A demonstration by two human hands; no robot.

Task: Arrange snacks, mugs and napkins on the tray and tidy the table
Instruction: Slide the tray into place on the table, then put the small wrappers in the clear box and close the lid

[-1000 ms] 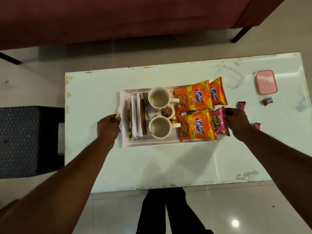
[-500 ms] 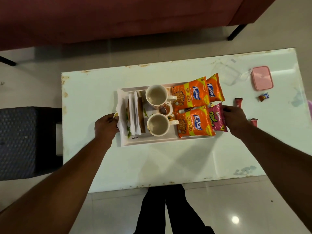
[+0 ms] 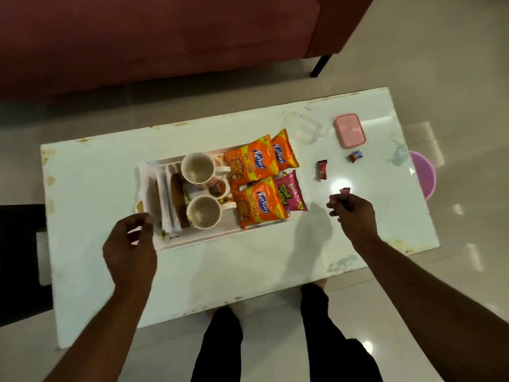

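Note:
A white tray point(image 3: 209, 237) lies on the white table point(image 3: 91, 177). On it stand two white mugs point(image 3: 197, 168) point(image 3: 205, 212), white napkins point(image 3: 166, 205) at the left, and several orange snack packets point(image 3: 252, 159) point(image 3: 260, 206) plus a pink one point(image 3: 290, 193) at the right. My left hand point(image 3: 130, 250) hovers off the tray's near-left corner, fingers loosely curled, holding nothing. My right hand point(image 3: 352, 216) hovers right of the tray, loosely curled and empty, just in front of a small red candy point(image 3: 344, 190).
Right of the tray lie two more small candies point(image 3: 321, 169) point(image 3: 354, 155), a pink lid point(image 3: 349, 130) and a clear container point(image 3: 304, 128). A dark red sofa point(image 3: 165, 37) stands behind the table, a dark stool point(image 3: 19, 260) to its left, a purple object point(image 3: 424, 175) at its right.
Both hands have let go of the tray's ends and drawn back toward me. The tray now rests on the table, turned slightly, and the camera view has shifted.

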